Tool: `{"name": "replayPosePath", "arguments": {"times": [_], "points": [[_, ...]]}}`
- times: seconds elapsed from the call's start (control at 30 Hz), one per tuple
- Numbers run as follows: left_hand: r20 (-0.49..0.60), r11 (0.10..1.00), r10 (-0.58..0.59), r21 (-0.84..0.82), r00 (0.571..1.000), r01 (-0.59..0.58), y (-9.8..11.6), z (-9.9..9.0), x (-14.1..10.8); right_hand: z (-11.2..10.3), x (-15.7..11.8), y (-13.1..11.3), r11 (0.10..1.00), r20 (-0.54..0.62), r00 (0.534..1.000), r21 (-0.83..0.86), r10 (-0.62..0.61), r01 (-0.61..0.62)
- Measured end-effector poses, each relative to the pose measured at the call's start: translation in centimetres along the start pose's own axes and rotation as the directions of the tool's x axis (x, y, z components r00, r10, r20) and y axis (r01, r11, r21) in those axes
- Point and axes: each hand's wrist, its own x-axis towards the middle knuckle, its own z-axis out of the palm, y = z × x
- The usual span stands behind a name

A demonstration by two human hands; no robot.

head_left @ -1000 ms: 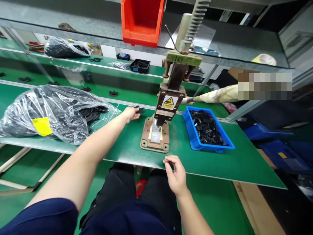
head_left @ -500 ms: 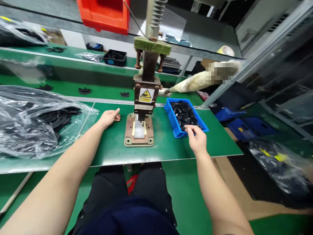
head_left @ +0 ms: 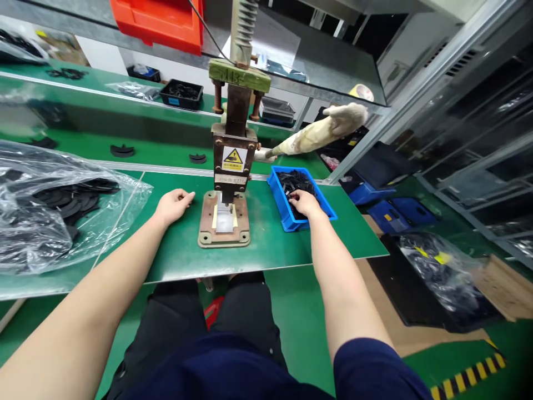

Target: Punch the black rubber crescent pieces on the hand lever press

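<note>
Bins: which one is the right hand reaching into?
The blue bin on the bench, right of the press. The right hand is at its black parts; the red bin, higher up, has no hand at it.

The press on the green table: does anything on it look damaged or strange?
Its handle looks odd: pale, stained and apparently wrapped, with a glove-like shape at the far end. The bolts under the green top plate look rusty. No break is visible.
</note>
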Motion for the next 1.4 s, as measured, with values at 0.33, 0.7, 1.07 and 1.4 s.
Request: {"name": "replayPosePath", "arguments": {"times": [0.33,0.7,1.07,1.4], "points": [[-0.019,0.995,0.006,-0.096,1.000,-0.008,0.3,0.1,-0.2,-1.5,-2.4,0.3,0.992,-0.152,0.988,0.117,-0.018,0.036],[-0.010,0.892,-0.080,-0.446,0.997,0.067,2.0,-0.7,-4.5,0.6,-14.6,-5.6,0.763,-0.571,0.781,0.378,-0.253,0.524],[0.048,0.844,0.396,-0.412,0.917,-0.343,9.5,-0.2,-19.2,9.0,-21.6,-13.2,0.358,-0.615,0.691,0.591,-0.381,0.723],[0.114,0.759,0.620,-0.340,0.777,-0.555,12.1,-0.4,-23.2,12.1,-24.2,-15.3,0.273,-0.543,0.755,0.713,-0.368,0.646]]}}
